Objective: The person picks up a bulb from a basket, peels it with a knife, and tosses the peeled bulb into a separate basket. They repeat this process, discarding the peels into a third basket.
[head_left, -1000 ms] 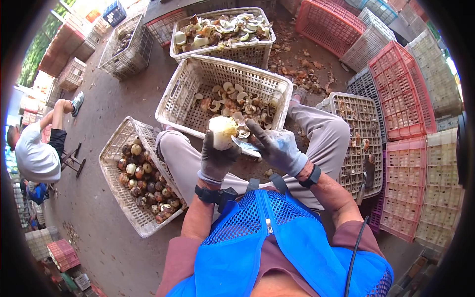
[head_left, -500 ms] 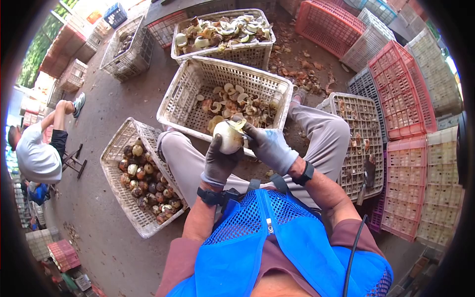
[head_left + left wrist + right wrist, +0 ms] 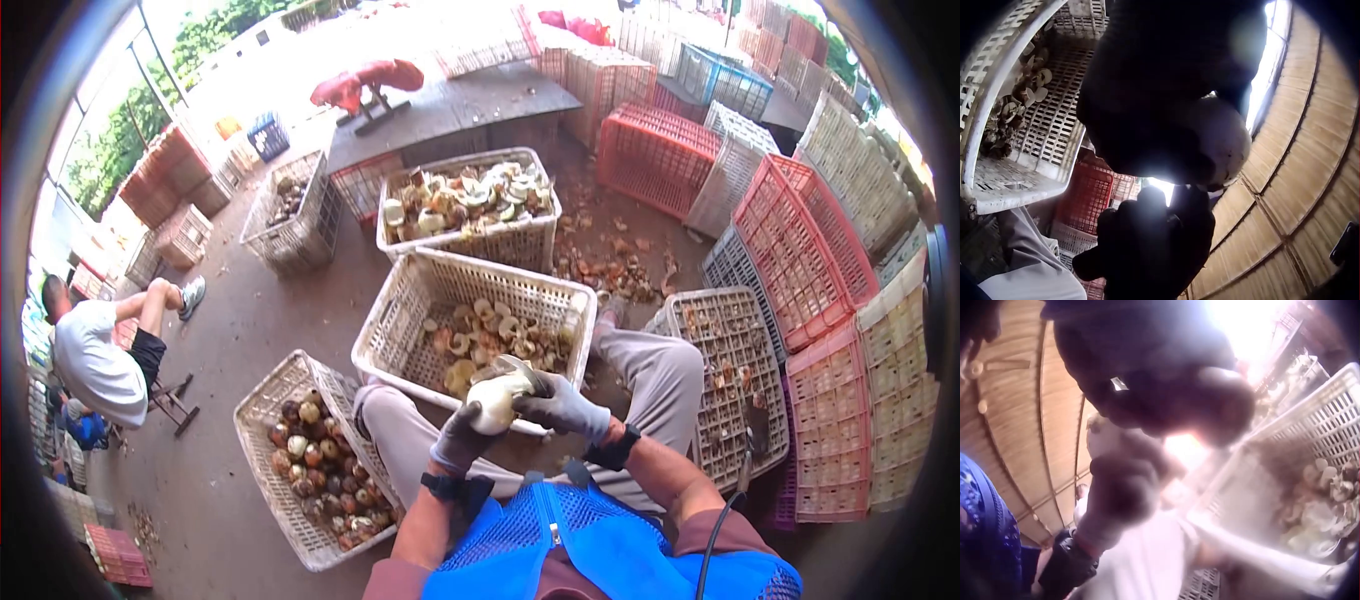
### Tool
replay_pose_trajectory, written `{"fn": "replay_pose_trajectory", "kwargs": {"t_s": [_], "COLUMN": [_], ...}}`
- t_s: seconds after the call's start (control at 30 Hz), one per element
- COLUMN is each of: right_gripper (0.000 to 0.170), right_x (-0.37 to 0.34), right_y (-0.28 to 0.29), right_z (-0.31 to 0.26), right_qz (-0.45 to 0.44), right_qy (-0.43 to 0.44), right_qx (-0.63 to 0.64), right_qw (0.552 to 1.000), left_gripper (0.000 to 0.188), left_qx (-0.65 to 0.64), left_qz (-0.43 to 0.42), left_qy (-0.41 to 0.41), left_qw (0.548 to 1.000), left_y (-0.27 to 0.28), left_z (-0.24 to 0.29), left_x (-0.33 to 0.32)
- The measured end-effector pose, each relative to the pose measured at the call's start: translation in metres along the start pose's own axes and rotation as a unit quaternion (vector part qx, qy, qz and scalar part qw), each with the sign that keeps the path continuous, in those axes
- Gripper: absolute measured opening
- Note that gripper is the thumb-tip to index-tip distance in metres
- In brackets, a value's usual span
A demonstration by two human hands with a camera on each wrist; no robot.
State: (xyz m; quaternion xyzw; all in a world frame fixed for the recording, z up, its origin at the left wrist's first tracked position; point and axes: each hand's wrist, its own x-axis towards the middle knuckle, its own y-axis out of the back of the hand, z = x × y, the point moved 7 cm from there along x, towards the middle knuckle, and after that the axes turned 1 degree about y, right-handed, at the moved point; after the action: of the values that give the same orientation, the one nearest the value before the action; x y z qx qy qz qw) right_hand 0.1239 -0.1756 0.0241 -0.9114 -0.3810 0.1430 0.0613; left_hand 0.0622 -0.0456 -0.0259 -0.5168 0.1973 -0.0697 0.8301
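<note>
A peeled white onion point(image 3: 492, 404) is held over the near edge of the middle crate point(image 3: 470, 392), a pale strip point(image 3: 522, 368) standing off its top. My left hand point(image 3: 462, 440), in a dark-palmed grey glove, grips it from the left and below. My gloved right hand point(image 3: 565, 408) is curled at its upper right side around a small knife, largely hidden by the fingers. In the left wrist view the onion point(image 3: 1225, 140) shows beyond dark fingers. Cut peels and skins point(image 3: 490, 335) lie inside the middle crate.
On the left, a crate point(image 3: 262, 478) holds unpeeled brown onions point(image 3: 325, 470). Behind the middle crate is another heaped with peels point(image 3: 470, 195). An upturned crate point(image 3: 735, 350) bears a knife or similar blade point(image 3: 750, 445). Stacked crates line the right; a seated person point(image 3: 100, 350) is at left.
The head view has tilted up, showing more of the background. The onion has been turned in the left hand, and the knife blade, plain one second ago, is now mostly hidden.
</note>
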Motion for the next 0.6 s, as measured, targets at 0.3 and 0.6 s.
{"fn": "replay_pose_trajectory", "kwargs": {"t_s": [0.3, 0.6], "right_gripper": [0.032, 0.028], "right_x": [-0.007, -0.027], "right_y": [-0.003, -0.022], "right_z": [-0.013, -0.052], "right_qz": [0.208, 0.265], "right_qy": [0.207, 0.355], "right_qx": [-0.069, -0.539], "right_qw": [0.953, 0.716], "left_gripper": [0.067, 0.069], "left_qx": [0.129, 0.319], "left_qz": [0.03, 0.083], "left_qy": [-0.128, -0.144], "left_qw": [0.983, 0.933], "left_y": [-0.029, -0.047], "left_z": [0.022, 0.034], "left_x": [-0.006, -0.012]}}
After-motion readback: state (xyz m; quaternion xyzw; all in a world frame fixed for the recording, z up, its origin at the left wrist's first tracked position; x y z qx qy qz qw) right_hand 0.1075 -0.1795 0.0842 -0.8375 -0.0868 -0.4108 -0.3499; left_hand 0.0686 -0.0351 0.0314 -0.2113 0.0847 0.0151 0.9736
